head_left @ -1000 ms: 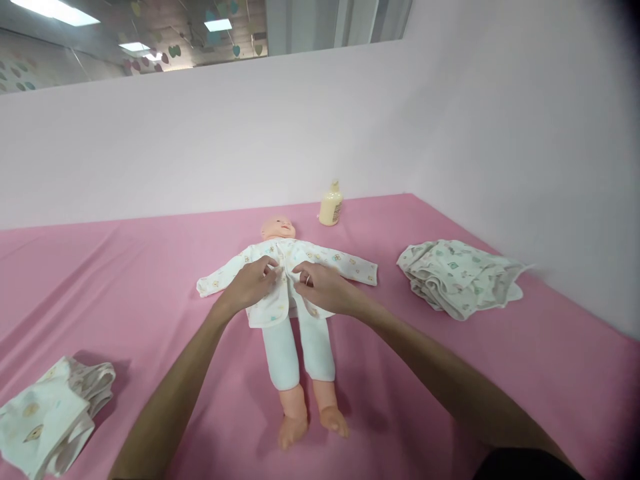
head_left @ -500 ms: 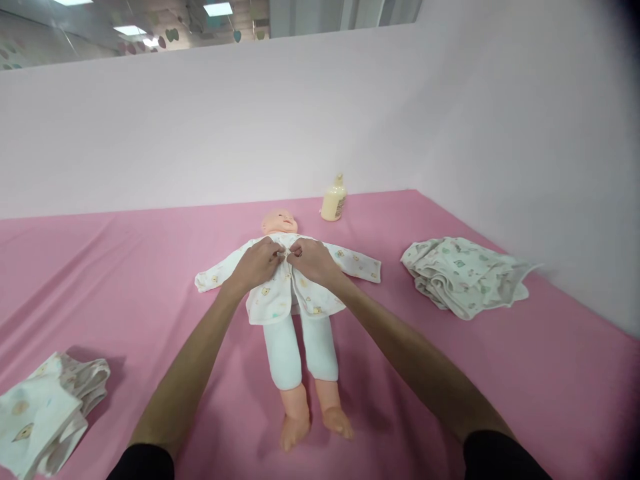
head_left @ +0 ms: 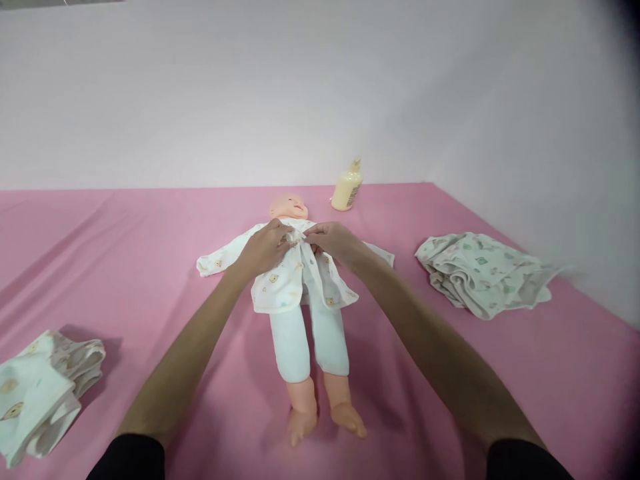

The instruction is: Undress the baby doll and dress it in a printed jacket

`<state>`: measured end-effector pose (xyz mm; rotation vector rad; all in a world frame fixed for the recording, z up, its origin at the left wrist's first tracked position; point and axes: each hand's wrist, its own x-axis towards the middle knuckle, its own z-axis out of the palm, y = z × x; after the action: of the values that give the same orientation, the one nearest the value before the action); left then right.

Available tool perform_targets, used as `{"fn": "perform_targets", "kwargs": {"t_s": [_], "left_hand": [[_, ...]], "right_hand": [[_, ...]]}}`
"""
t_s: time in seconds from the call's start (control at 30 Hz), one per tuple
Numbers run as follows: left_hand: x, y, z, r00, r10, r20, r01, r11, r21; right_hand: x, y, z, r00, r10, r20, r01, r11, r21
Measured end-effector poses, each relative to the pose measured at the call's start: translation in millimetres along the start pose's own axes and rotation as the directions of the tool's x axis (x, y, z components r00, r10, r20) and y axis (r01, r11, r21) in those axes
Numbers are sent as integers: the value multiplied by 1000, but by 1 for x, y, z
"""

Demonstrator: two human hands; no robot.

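A baby doll (head_left: 290, 343) lies on its back on the pink sheet (head_left: 150, 280), head toward the wall. It wears white leggings and a white printed baby jacket (head_left: 277, 287), whose front hangs apart below the chest. My left hand (head_left: 267, 247) pinches the jacket's front edge near the collar. Close beside it, my right hand (head_left: 337, 241) grips the other front edge at the same height. Whatever fastener lies between the fingertips is too small to make out. The doll's feet are bare.
A pale yellow pump bottle (head_left: 347, 188) stands beyond the doll, near the wall (head_left: 250, 100). On the right lies a folded printed cloth (head_left: 483, 273). Another folded printed cloth (head_left: 43, 393) lies at the near left.
The camera view has tilted down a little. My right hand has shifted slightly rightward with its jacket edge, and the front panels have spread wider below the chest.
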<state>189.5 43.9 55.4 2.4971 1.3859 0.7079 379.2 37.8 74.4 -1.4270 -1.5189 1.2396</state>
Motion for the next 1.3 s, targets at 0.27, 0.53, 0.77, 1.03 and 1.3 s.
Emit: {"fn": "perform_targets", "kwargs": {"t_s": [0.27, 0.53, 0.77, 1.03, 1.3], "left_hand": [[-2, 1, 0, 994, -107, 5, 107, 980, -169], [-2, 15, 2, 1000, -18, -14, 20, 990, 139], [-3, 18, 3, 997, 73, 12, -72, 936, 344], [-3, 5, 10, 994, 61, -92, -51, 993, 110], [-3, 4, 10, 994, -13, -108, 8, 999, -47]], "right_hand": [[-3, -3, 2, 1000, -1, -23, 0, 999, -51], [-1, 3, 1, 1000, -9, -21, 7, 997, -73], [0, 8, -1, 997, -72, 37, 73, 997, -30], [0, 9, -3, 998, -41, 52, 42, 999, -8], [-4, 9, 1, 995, -96, -14, 93, 988, -124]]}}
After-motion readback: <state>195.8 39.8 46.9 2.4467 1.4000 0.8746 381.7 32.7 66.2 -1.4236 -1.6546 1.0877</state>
